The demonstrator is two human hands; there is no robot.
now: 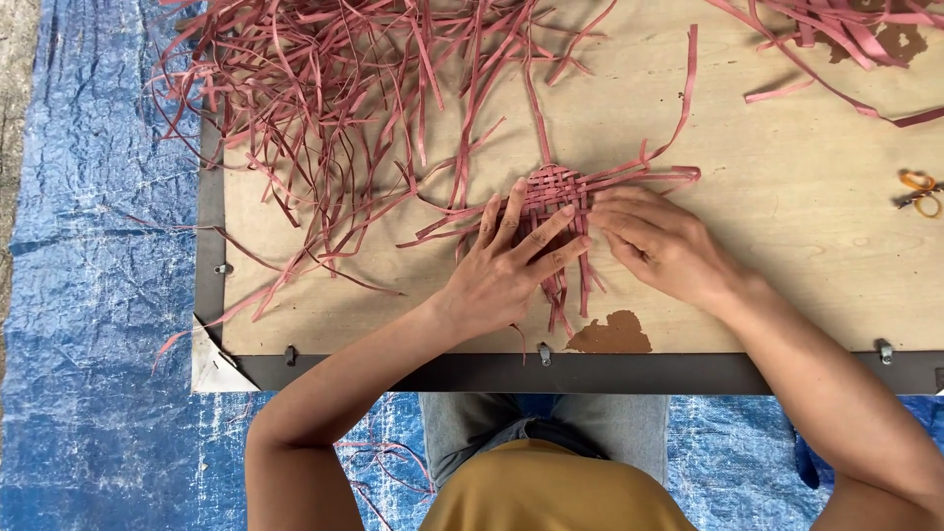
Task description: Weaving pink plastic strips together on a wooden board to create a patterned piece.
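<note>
A blue tarp (88,295) lies under the plywood table (787,246), where a heap of loose reddish strips (324,108) spreads across the far left. At the table's middle lies a small woven mat (553,187) of the same strips. The left hand (511,265) presses flat on it, fingers spread, while the right hand (659,241) rests on its right edge, fingers together, its grip unclear.

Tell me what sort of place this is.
Likely a makeshift craft spot on the ground: a plywood board laid on a blue tarp, heaps of reddish strips, and both hands on a small woven mat.
</note>
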